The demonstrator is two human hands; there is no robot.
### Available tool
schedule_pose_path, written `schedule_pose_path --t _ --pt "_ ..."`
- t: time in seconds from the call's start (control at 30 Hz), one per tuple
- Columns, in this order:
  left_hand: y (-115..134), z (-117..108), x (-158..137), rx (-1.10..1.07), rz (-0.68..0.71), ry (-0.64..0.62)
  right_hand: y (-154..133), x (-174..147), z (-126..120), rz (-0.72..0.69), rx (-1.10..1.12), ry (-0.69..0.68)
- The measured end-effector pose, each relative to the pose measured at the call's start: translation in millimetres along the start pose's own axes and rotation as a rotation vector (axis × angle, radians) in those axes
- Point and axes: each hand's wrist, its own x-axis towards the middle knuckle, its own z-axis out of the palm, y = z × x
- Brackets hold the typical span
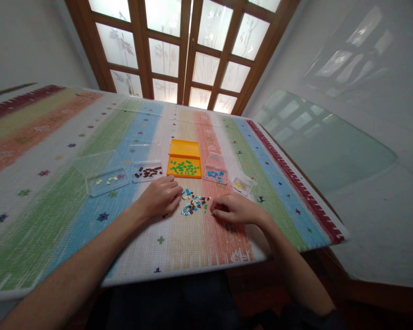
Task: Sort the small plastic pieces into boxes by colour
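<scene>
A loose pile of tiny building bricks (192, 204), mixed blue, brown, cream and green, lies on the striped tablecloth between my hands. At its left edge rests my left hand (162, 196), its fingers curled and closed; whatever may be in them is hidden. My right hand (232, 208) is at the pile's right edge, thumb and forefinger pinched together. A speck of green brick (212, 213) shows at those fingertips. Just left of it lie a few other green bricks (205, 208). Beyond my left fingers stands an open yellow box (184, 156) holding several green bricks.
Open clear boxes flank the yellow one: one with cream bricks (110, 180), one with brown bricks (147, 172), one with blue bricks (215, 174) and one with yellow bricks (239, 185). The table's front edge (192, 266) is close to my body. A wall stands at right.
</scene>
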Motion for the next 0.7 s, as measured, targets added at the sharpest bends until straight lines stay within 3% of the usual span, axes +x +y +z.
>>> schedule_pose_path --t 0.7 --pt "-1.5 2.3 0.1 0.096 0.056 0.029 -5.4 -1.6 5.5 -0.012 0.086 0.024"
